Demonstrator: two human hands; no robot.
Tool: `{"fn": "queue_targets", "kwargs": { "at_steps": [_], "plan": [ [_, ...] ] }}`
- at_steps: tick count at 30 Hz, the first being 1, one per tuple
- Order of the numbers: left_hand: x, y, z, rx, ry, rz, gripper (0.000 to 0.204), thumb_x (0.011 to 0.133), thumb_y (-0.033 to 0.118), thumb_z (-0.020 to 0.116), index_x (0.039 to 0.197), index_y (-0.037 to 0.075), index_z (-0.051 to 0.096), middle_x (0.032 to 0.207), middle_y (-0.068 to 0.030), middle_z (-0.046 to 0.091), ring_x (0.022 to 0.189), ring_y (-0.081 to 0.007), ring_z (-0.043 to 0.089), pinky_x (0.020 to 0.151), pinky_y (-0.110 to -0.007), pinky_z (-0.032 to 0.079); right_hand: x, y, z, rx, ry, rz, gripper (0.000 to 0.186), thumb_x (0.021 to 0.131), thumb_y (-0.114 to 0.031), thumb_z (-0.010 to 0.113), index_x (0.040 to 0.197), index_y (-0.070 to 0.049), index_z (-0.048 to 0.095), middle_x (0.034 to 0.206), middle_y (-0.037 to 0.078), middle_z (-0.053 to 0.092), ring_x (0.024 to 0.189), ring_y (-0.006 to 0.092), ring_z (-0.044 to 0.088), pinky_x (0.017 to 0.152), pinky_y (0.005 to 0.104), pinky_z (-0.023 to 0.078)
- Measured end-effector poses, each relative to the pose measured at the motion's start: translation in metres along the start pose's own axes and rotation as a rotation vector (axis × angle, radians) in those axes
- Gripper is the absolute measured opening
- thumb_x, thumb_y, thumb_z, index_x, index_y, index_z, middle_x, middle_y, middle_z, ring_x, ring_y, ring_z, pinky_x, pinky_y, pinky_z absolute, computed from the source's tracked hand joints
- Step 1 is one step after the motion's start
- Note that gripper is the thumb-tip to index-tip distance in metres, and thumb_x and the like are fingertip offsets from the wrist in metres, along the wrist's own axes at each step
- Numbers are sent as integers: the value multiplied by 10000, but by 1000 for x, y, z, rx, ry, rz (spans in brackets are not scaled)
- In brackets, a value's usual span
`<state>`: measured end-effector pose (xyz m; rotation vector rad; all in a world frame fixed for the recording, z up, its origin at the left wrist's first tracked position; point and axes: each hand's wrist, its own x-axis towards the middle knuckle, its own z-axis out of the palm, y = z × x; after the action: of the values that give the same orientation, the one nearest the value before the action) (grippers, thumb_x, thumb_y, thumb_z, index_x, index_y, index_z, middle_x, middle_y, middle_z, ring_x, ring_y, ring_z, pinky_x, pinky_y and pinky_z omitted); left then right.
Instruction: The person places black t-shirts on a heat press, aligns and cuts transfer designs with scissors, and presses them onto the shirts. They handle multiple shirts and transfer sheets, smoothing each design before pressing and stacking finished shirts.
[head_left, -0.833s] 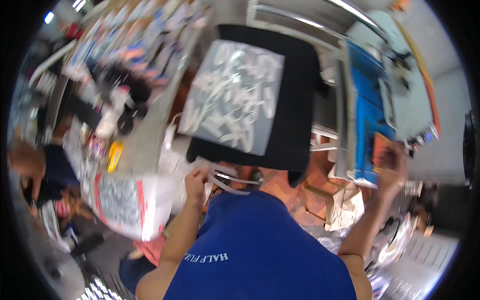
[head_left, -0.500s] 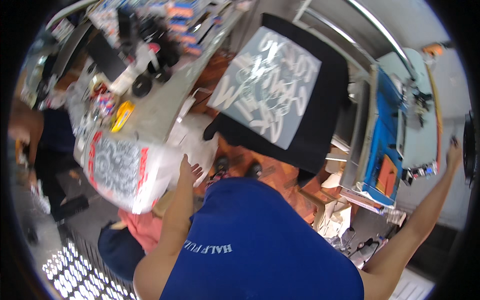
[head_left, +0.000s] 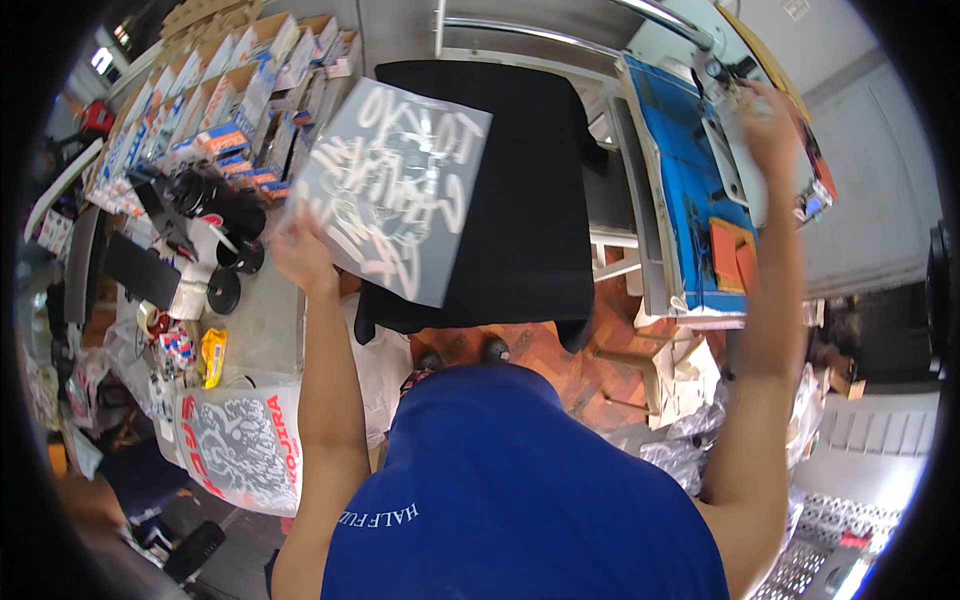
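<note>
A grey sheet of film with white lettering (head_left: 385, 205) lies over the left part of a black cloth (head_left: 520, 200), its left corner reaching past the cloth. My left hand (head_left: 308, 255) is at that corner, fingers closed on the sheet's edge. The fingertips look slightly smeared. My right arm stretches forward on the right. My right hand (head_left: 770, 130) is blurred beside a pale panel (head_left: 725, 155) with small black fittings, above a blue tray-like surface (head_left: 680, 175). Whether it grips anything is unclear.
Left of me, a table holds rows of cardboard boxes (head_left: 215, 110), black bottles (head_left: 215, 205) and a yellow packet (head_left: 213, 358). A printed white bag (head_left: 240, 440) hangs at its near end. Orange pads (head_left: 733, 255) lie on the blue surface. Another person's arm (head_left: 90, 500) shows at lower left.
My view has turned rightward. My left hand has risen from an open pose near the white bag to the sheet's corner. My right hand has come in from the far right toward the pale panel.
</note>
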<state>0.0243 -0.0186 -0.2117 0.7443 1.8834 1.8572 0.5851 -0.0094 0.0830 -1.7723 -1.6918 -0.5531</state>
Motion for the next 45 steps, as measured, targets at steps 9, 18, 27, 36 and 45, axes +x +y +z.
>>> {"fn": "queue_targets", "kwargs": {
  "at_steps": [9,18,27,36,45],
  "plan": [
    [13,208,59,555,-433,1257,190,915,71,596,1088,22,657,999,-175,707,841,-348,711,726,-419,558,-379,-100,48,178,-818,-341,655,826,-401,707,1393,-102,568,1564,197,363,1504,392,224,1211,629,104],
    [-139,105,123,764,-877,1640,130,827,147,626,913,55,658,793,-106,670,679,-238,706,545,-352,559,-306,-137,91,1174,-381,1071,389,1039,-290,567,1137,76,654,1037,164,689,952,237,705,839,342,588],
    [-203,77,118,514,-1305,1131,280,872,188,675,1107,46,620,1081,-130,663,924,-303,689,754,-428,570,-225,-110,192,1164,-639,1174,450,926,-129,659,1311,53,514,959,101,673,754,141,622,671,280,514],
    [-88,35,65,743,-988,885,510,860,310,732,1274,38,612,1415,-192,518,1369,-408,416,1161,-596,251,-214,-103,170,249,-549,350,470,856,-235,709,1270,-35,608,1260,162,609,989,288,645,807,414,519],
    [-80,19,61,743,-904,834,528,871,346,716,1302,57,619,1442,-202,499,1396,-422,387,1171,-612,224,-251,-121,164,74,-734,88,675,929,-456,628,1489,-116,464,1607,167,288,1510,393,185,1202,623,88]
  ]
}}
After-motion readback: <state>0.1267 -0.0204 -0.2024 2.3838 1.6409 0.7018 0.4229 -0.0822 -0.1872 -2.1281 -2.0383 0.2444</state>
